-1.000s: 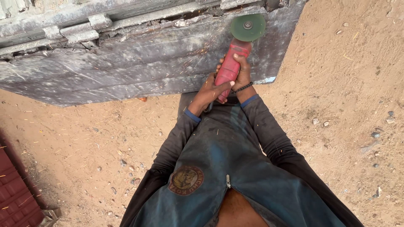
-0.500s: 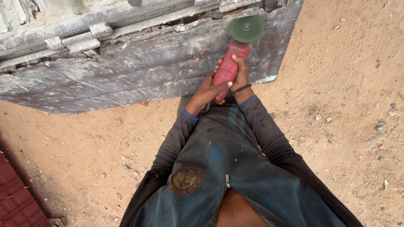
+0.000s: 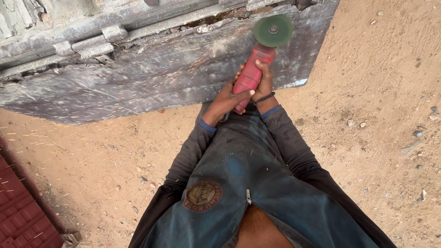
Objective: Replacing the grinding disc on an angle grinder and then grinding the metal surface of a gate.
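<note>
Angle grinder (image 3: 251, 73): red-bodied hand tool, located right of centre in the far half of the scene, body pointing away from the person. Its green disc (image 3: 273, 30) sits at the far end, blurred, over the grey metal panel (image 3: 138, 78). Whether the disc edge is touching the panel surface cannot be told from this view.

Left hand (image 3: 226, 98): wrapped around the near end of the grinder body from the left side, fingers closed over the red housing. Right hand (image 3: 264, 79): clamped on the body further along, on the right side, fingers curled fully around it. A dark bead bracelet (image 3: 265, 97) sits on the right wrist. Both forearms wear dark sleeves with blue cuffs.

The panel spans the far part of the scene from the left edge to past the disc. It is scuffed and streaked, with a raised rail and hinge-like brackets (image 3: 87, 43) along its far-left portion. Fine orange sparks (image 3: 27, 133) scatter over the panel face and across the ground to the left.

Ground: sandy soil (image 3: 376, 92) with small stones, mostly on the right. A red ribbed sheet (image 3: 20, 216) lies at the near left corner. The person's dark blue zipped jacket (image 3: 257, 183), bearing a round patch, fills the near centre.
</note>
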